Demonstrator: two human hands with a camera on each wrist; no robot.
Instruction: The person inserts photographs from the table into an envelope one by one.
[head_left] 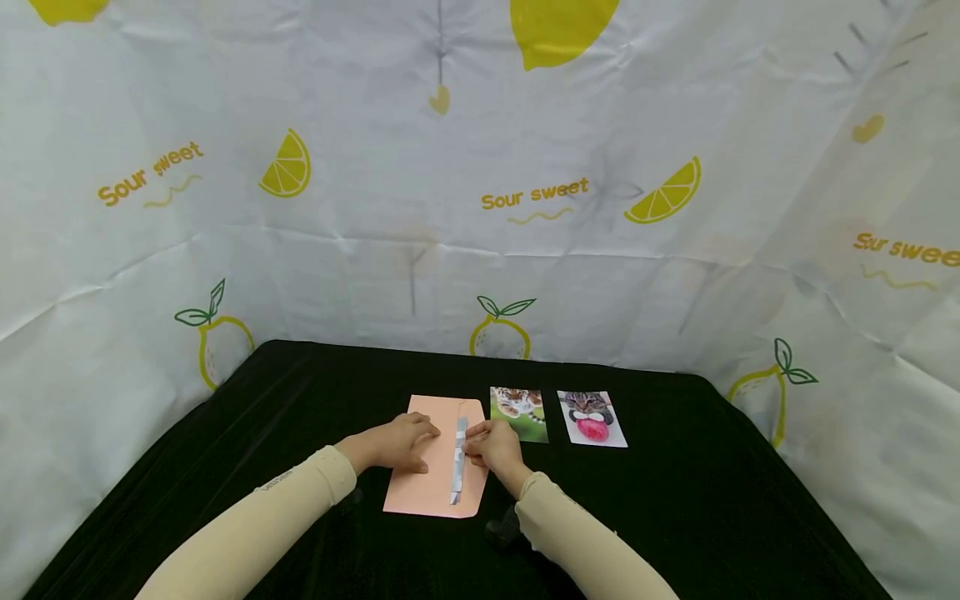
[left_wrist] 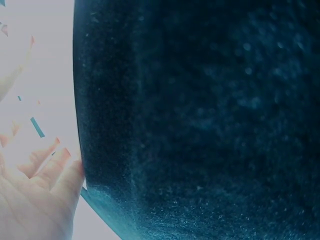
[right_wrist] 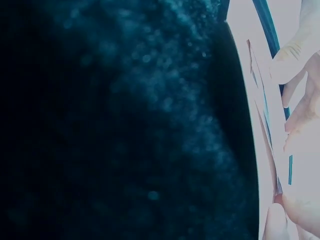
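While left hand [head_left: 393, 443] rests, fingers [head_left: 424, 427] released, on peach paper envelope [head_left: 423, 497], right hand [head_left: 498, 451] bends fingers at narrow greyish strip [head_left: 457, 467] (grasp unclear); velvety dark cloth [head_left: 675, 500] beneath.

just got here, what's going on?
A person is working with both hands at a pink sheet, possibly an envelope, on a dark cloth. The left hand is at its left part; the right hand has its fingertips at a narrow silvery strip lying lengthwise on it. Whether they pinch the strip is unclear. A tiger picture and a cat picture lie to the right.
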